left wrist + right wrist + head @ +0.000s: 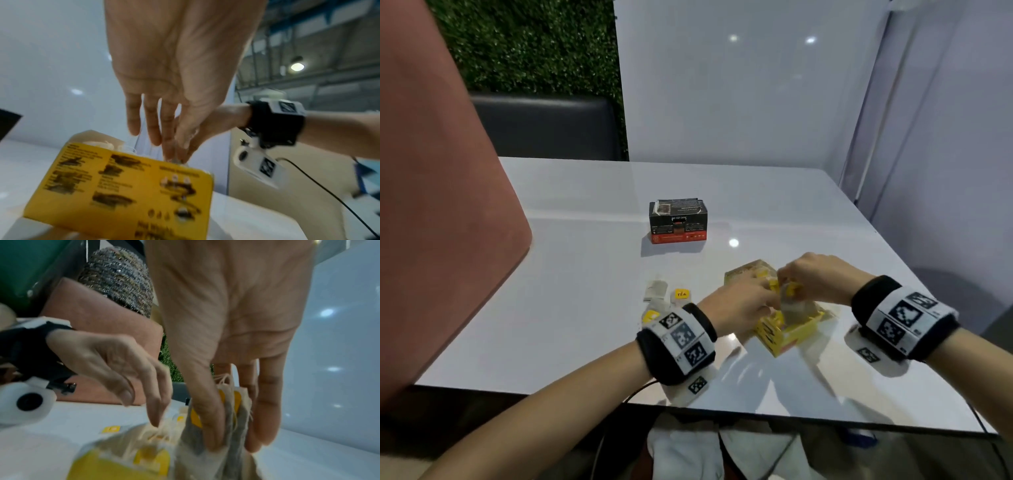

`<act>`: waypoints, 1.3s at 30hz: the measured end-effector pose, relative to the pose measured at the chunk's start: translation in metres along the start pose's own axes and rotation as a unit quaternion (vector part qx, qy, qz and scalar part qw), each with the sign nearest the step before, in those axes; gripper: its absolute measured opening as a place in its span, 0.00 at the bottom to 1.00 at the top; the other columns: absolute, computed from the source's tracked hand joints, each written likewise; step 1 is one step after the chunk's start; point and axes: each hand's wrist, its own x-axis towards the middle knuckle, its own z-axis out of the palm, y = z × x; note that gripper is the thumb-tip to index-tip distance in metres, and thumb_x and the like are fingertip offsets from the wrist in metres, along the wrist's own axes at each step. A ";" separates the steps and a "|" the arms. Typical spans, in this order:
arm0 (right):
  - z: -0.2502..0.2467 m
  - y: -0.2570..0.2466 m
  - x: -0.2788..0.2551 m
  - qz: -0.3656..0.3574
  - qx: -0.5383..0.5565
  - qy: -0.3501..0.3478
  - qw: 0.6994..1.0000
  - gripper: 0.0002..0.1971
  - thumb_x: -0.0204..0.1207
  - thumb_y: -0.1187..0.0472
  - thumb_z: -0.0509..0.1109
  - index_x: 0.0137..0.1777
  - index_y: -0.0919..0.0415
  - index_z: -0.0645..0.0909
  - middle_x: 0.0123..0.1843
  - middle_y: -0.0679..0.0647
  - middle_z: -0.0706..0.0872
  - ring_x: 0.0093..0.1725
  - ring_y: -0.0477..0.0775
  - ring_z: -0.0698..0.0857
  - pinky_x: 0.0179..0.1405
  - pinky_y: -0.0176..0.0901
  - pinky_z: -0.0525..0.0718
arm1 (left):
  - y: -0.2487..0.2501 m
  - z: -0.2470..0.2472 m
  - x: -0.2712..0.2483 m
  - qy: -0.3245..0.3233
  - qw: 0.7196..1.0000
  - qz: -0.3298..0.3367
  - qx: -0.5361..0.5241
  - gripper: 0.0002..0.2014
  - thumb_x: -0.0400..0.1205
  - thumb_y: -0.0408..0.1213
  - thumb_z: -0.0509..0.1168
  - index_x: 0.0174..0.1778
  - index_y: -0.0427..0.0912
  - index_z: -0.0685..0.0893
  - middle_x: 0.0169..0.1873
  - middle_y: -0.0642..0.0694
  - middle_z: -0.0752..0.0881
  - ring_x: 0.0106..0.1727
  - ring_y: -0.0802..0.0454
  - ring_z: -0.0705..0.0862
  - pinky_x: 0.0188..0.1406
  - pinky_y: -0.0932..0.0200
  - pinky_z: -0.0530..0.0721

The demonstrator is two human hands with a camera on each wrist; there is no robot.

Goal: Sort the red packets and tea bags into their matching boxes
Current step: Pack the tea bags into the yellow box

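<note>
Meanwhile right hand [230, 353] pinches tea bags [232, 423] over open yellow box [787, 334]; left hand [739, 305] loose.

"TEA" stands on a yellow tag [681, 294] on the table; other print is illegible.

A glossy white table [585, 308] carries everything. A pink upholstered chair back [431, 205] rises along its left edge, and a dark cushioned seat [544, 126] stands beyond the far left corner, under a wall of green artificial foliage [527, 44]. White glossy wall panels [739, 96] stand behind the far edge and past the right edge.
</note>
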 end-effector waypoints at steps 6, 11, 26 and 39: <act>0.011 -0.013 0.010 -0.019 -0.111 -0.061 0.992 0.13 0.77 0.60 0.64 0.61 0.52 0.79 0.46 0.51 0.70 0.54 0.61 0.83 0.39 0.43 0.72 | 0.006 0.028 -0.009 0.014 0.999 0.038 0.034 0.12 0.83 0.36 0.60 0.58 0.39 0.85 0.60 0.42 0.81 0.66 0.45 0.68 0.50 0.64 0.62; 0.025 -0.017 0.019 -0.049 -0.111 -0.064 0.990 0.13 0.76 0.65 0.63 0.59 0.57 0.80 0.56 0.55 0.81 0.59 0.59 0.82 0.43 0.44 0.78 | 0.005 0.035 -0.014 0.046 0.997 0.050 -0.020 0.09 0.81 0.30 0.61 0.50 0.34 0.86 0.49 0.36 0.84 0.58 0.39 0.74 0.53 0.63 0.63; 0.035 -0.006 0.016 -0.045 -0.156 0.087 0.983 0.33 0.59 0.54 0.79 0.64 0.61 0.73 0.53 0.55 0.80 0.51 0.56 0.79 0.47 0.42 0.79 | -0.001 0.035 -0.015 0.009 1.000 0.011 -0.022 0.11 0.83 0.35 0.61 0.55 0.34 0.84 0.56 0.37 0.80 0.61 0.42 0.72 0.56 0.58 0.66; 0.048 -0.019 0.014 0.096 -0.054 0.037 0.993 0.40 0.80 0.64 0.55 0.81 0.56 0.29 0.83 0.64 0.33 0.83 0.66 0.38 0.81 0.55 0.50 | -0.012 0.031 -0.013 -0.015 0.999 0.021 -0.027 0.10 0.81 0.35 0.64 0.52 0.34 0.85 0.53 0.37 0.82 0.57 0.42 0.75 0.54 0.57 0.69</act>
